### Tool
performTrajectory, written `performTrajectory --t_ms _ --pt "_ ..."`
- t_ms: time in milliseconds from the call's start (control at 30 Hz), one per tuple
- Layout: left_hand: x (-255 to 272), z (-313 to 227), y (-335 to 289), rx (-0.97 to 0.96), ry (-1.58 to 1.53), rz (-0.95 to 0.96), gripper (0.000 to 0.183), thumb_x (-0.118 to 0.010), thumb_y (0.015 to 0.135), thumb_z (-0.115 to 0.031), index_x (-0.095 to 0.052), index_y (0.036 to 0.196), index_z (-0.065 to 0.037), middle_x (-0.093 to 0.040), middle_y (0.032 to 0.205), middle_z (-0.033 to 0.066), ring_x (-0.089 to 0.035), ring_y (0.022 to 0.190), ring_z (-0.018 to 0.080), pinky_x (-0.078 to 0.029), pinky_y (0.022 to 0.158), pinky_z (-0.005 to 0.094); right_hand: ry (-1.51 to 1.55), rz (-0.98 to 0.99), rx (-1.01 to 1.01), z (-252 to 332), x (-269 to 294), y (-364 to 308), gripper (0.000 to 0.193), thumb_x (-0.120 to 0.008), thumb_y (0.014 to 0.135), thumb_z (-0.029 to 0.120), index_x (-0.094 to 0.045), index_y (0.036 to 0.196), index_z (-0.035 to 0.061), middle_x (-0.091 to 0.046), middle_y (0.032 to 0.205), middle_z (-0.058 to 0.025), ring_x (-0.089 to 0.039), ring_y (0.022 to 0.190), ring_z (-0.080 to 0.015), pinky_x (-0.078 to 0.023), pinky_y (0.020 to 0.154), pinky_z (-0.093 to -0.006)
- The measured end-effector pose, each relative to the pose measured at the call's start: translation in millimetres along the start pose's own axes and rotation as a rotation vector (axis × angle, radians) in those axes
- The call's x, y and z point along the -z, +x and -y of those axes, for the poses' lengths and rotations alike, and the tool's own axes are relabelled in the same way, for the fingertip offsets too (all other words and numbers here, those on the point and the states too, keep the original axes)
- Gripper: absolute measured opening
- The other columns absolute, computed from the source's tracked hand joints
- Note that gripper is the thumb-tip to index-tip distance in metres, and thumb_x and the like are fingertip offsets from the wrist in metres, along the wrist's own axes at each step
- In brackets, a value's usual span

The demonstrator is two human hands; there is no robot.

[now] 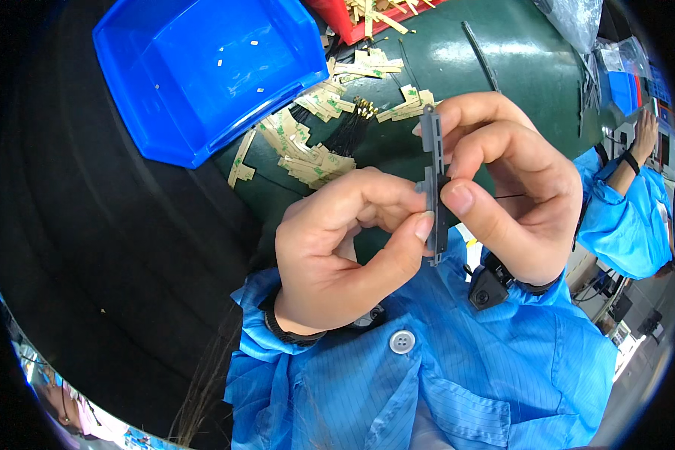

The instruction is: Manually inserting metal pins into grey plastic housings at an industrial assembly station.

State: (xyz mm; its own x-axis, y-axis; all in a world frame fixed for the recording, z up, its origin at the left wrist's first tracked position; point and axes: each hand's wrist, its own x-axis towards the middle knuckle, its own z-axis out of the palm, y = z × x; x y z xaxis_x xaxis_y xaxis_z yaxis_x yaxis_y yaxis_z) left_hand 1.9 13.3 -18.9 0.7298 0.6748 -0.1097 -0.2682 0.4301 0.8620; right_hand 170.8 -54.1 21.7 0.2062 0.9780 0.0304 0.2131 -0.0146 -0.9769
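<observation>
A narrow dark grey plastic strip (433,142) with slots and small tabs stands nearly upright before my chest. My left hand (345,251) pinches its lower half between thumb and forefinger. On the other side, the thumb and fingers of my right hand (521,184) grip its middle and upper part. Under my right thumb tip a small black piece (443,181) lies against the strip; what it is I cannot tell. Beyond my hands are cream adhesive-backed pieces (307,154) with green print, and a bundle of thin black cables (345,135) with gold-coloured ends.
A blue bin (195,142) with a few tiny pale bits stands at the far left. Behind is a red bin (341,22) of cream pieces. Another grey strip (480,56) lies on the green table (435,56). A person in blue (626,225) is at the right.
</observation>
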Motion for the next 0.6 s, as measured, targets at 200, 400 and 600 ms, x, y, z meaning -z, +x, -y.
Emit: performTrajectory --t_ms 200,400,600 --pt "-0.3 -2.0 1.4 0.000 -0.151 0.027 0.016 -0.062 0.084 0.011 -0.058 0.098 0.007 -0.065 0.088 0.0087 -0.066 0.075 0.0097 -0.052 0.067 0.0208 0.043 -0.028 0.046 1.6 -6.2 -1.6 0.006 -0.062 0.083 0.000 -0.058 0.087 -0.0017 -0.052 0.114 -0.0184 -0.052 0.097 -0.0180 -0.042 0.085 -0.0284" --pt "-1.6 -0.8 1.2 -0.094 -0.014 0.037 0.014 -0.062 0.083 0.010 -0.059 0.097 0.007 -0.064 0.087 0.0088 -0.066 0.075 0.0100 -0.052 0.067 0.0208 0.150 -0.115 -0.044 1.6 -14.6 -4.7 0.006 -0.062 0.084 0.002 -0.057 0.087 -0.0012 -0.052 0.114 -0.0161 -0.052 0.096 -0.0162 -0.041 0.084 -0.0282" --pt "0.0 3.7 -0.1 -0.018 0.042 0.024 0.013 -0.062 0.085 0.007 -0.060 0.098 0.007 -0.065 0.087 0.0087 -0.066 0.075 0.0094 -0.052 0.066 0.0209 0.148 -0.110 -0.092 -7.8 -9.5 -6.4 0.005 -0.062 0.083 0.003 -0.059 0.084 -0.0005 -0.054 0.110 -0.0151 -0.053 0.096 -0.0160 -0.042 0.084 -0.0282"
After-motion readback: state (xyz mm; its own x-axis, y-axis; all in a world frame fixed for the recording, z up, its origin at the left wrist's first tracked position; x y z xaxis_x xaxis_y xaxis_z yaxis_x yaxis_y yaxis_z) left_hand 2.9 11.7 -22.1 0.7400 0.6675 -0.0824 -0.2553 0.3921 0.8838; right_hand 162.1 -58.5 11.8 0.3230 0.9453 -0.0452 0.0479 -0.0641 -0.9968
